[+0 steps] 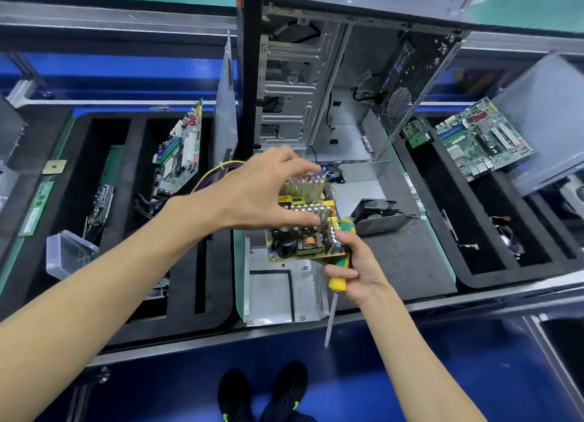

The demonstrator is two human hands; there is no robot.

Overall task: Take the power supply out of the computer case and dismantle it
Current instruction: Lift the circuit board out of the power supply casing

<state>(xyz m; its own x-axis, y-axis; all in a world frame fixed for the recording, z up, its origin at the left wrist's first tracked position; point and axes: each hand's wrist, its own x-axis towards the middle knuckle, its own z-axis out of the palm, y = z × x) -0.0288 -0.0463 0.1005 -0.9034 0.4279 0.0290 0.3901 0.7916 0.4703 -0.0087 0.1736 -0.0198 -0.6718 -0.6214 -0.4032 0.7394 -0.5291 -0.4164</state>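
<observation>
Head view: the power supply circuit board (303, 232) is out of the open computer case (331, 83) and held in front of it, above its bare metal housing (278, 292). The left hand (262, 191) pinches the heatsinks; the right hand (354, 270) grips a screwdriver (339, 273) while steadying the board. Extraction appears complete; dismantling looks nearly finished.

Open computer case (331, 74) stands at back centre of the worktop (410, 263). In front of it: power supply board (303, 232) held above the metal housing tray (278, 289), left hand (265, 191) on top, right hand (357, 270) at its right edge with a screwdriver (336, 282). Fan (376, 216) just right of the board. Foam tray (177, 263) left holds a motherboard (180, 156) on edge; second motherboard (483, 140) tilted in the right tray (474, 247).
</observation>
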